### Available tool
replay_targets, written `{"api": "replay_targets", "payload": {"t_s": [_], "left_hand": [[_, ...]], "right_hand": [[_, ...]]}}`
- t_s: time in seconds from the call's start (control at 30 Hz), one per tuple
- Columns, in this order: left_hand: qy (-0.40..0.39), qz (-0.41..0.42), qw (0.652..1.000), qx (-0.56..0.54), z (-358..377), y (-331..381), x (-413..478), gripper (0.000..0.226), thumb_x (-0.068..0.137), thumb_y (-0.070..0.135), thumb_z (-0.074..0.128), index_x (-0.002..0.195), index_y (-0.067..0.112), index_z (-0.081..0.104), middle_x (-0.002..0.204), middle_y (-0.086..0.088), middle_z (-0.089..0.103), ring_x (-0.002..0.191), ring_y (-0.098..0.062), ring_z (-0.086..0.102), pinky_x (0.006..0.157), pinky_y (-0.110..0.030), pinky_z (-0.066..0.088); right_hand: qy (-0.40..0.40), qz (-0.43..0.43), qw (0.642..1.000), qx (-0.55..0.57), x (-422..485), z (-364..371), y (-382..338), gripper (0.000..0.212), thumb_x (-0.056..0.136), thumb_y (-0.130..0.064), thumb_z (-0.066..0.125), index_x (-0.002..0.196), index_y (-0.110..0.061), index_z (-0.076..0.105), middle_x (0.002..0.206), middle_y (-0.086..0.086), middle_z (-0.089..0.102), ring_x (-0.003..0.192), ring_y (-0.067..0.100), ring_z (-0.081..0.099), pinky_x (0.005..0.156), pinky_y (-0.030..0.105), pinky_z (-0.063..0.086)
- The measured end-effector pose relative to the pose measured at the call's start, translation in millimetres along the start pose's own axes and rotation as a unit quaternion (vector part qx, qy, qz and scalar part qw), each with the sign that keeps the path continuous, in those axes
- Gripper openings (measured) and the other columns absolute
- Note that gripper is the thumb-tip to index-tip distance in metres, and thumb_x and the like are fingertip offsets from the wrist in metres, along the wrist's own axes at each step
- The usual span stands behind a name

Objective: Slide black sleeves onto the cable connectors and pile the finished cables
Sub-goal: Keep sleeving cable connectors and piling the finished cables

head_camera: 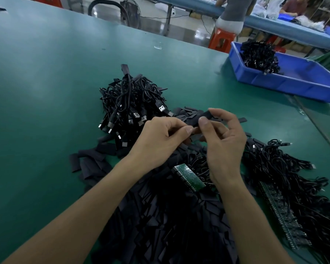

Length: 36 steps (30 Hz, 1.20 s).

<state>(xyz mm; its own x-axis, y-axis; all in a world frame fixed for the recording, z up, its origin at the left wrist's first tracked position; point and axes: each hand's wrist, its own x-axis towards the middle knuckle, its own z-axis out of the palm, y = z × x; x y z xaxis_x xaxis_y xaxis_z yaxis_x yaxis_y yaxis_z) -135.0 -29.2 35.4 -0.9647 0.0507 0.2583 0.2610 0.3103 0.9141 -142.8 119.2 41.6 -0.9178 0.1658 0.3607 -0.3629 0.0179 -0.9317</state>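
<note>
A black sleeve [208, 114] is held at mid-view above the table [46, 92], with the thumb and forefinger of both the left hand [160, 140] and the right hand [226, 143] pinching it. A pile of USB cables [130, 103] lies at 11 o'clock, loose sleeves [170, 216] at 6 o'clock and a blue bin [293, 86] at 2 o'clock.

Left hand [160, 138] and right hand [225, 141] pinch one flat black sleeve [194, 123] above green table [46, 92]. Just beyond, tangled black USB cable pile [130, 103]; loose black sleeves [160, 216] heaped beneath.
</note>
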Motion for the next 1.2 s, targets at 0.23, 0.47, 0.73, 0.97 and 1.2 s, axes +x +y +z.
{"api": "replay_targets", "payload": {"t_s": [0.23,0.47,0.73,0.97,1.2], "left_hand": [[-0.08,0.009,0.97,0.228,-25,-1,3,0.028,0.089,0.054,0.065,0.094,0.027,0.071,0.076,0.012,0.067,0.07,-0.008,0.063,0.069,-0.037,0.057],[0.024,-0.037,0.984,0.174,-36,-3,13,0.054,0.104,0.049,0.038,0.069,0.015,0.062,0.062,0.008,0.069,0.051,-0.004,0.062,0.059,-0.022,0.051],[0.147,-0.133,0.98,-0.007,-51,-2,45,0.025,0.101,0.031,0.041,0.083,0.018,0.051,0.064,0.001,0.059,0.054,-0.016,0.057,0.042,-0.028,0.04],[0.22,-0.117,0.965,0.078,-81,7,82,0.025,0.1,0.028,0.045,0.083,0.014,0.057,0.075,-0.008,0.065,0.041,-0.014,0.057,0.043,-0.027,0.047],[0.21,-0.148,0.915,0.31,-74,-5,86,0.077,0.088,0.048,0.07,0.143,0.003,0.041,0.139,-0.015,0.04,0.123,-0.034,0.044,0.096,-0.047,0.043]], "right_hand": [[0.044,0.061,0.983,0.165,15,-7,-13,0.017,0.095,0.002,0.061,0.102,-0.013,0.058,0.069,-0.001,0.069,0.063,0.015,0.064,0.058,0.025,0.051],[-0.074,0.128,0.988,-0.041,22,-24,-15,0.031,0.096,-0.015,0.065,0.123,-0.025,0.054,0.088,0.004,0.077,0.075,0.017,0.072,0.065,0.023,0.055],[-0.485,0.12,0.713,-0.491,2,-19,-30,0.062,0.071,-0.062,0.079,0.122,-0.035,0.057,0.103,-0.018,0.051,0.095,0.003,0.055,0.08,0.026,0.051],[-0.444,0.094,0.733,-0.506,-3,-19,-36,0.046,0.084,-0.034,0.071,0.127,-0.029,0.054,0.098,-0.017,0.048,0.095,0.014,0.055,0.082,0.036,0.053],[-0.312,0.04,0.838,-0.445,5,-30,-24,0.013,0.092,-0.022,0.066,0.085,-0.033,0.066,0.082,-0.016,0.065,0.078,-0.002,0.061,0.066,0.014,0.048]]}}
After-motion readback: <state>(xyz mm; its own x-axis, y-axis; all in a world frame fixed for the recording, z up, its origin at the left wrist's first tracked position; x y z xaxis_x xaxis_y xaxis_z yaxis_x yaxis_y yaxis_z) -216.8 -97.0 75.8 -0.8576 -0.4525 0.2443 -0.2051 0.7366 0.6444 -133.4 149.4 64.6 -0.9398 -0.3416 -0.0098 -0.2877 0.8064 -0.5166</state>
